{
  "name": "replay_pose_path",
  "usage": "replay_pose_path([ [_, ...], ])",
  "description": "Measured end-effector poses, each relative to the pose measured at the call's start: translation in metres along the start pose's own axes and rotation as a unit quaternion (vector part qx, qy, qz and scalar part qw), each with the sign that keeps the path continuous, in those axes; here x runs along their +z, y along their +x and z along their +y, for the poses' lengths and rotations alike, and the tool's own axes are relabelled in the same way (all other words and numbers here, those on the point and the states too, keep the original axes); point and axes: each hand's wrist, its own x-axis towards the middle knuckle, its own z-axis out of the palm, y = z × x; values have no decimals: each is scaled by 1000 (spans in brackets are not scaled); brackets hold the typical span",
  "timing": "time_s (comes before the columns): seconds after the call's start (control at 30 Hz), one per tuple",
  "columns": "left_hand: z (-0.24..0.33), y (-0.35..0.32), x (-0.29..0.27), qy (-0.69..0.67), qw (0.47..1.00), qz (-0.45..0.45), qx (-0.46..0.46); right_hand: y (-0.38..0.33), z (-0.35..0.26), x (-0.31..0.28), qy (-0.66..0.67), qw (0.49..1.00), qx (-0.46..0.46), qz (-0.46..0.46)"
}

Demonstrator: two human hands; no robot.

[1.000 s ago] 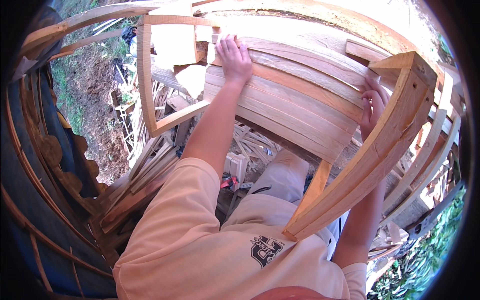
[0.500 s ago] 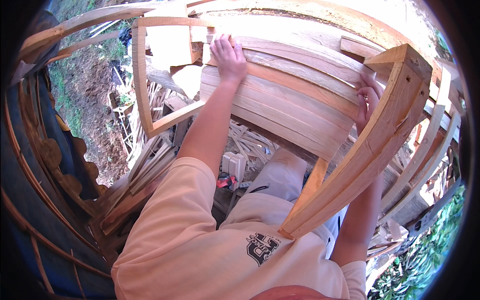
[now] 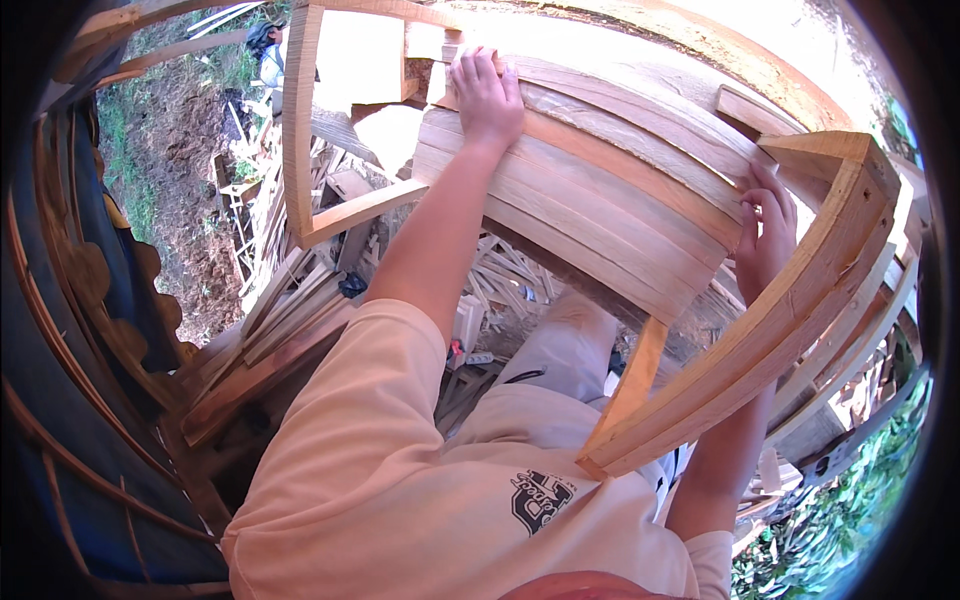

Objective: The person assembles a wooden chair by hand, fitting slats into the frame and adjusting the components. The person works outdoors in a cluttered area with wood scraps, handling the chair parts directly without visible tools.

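Note:
A row of pale wooden slats (image 3: 580,187) lies side by side, spanning two wooden end frames. The left end frame (image 3: 297,125) stands upright on the far side of my left arm. The thicker right end frame (image 3: 760,330) slants toward my chest, its near corner against my shirt. My left hand (image 3: 488,102) is closed over the left ends of the upper slats, fingers curled past the far edge. At the slats' right ends, inside the right frame, my right hand (image 3: 768,222) is closed with bent fingers on a slat; its fingertips are partly hidden.
Scrap wood strips (image 3: 500,270) litter the ground below. Stacked boards (image 3: 265,365) lie at the left, beside a dark blue sheet (image 3: 80,420). A thick board (image 3: 365,60) sits beyond the slats. Another person (image 3: 268,50) is far left; curved wooden pieces (image 3: 840,340) stand at right.
The slatted piece and both hands appear shifted slightly right in view. Both hands keep their places on the slats. Another person has come into sight at the far left.

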Motion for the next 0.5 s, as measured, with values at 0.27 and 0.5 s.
replay_pose_path([
  [0.27,4,0,2,-7,1000,3,-3,2,-5,-6,6,999,25,-23],
  [0.5,-2,-1,2,-2,1000,-25,14,-15,-1,8,102,991,61,54],
])
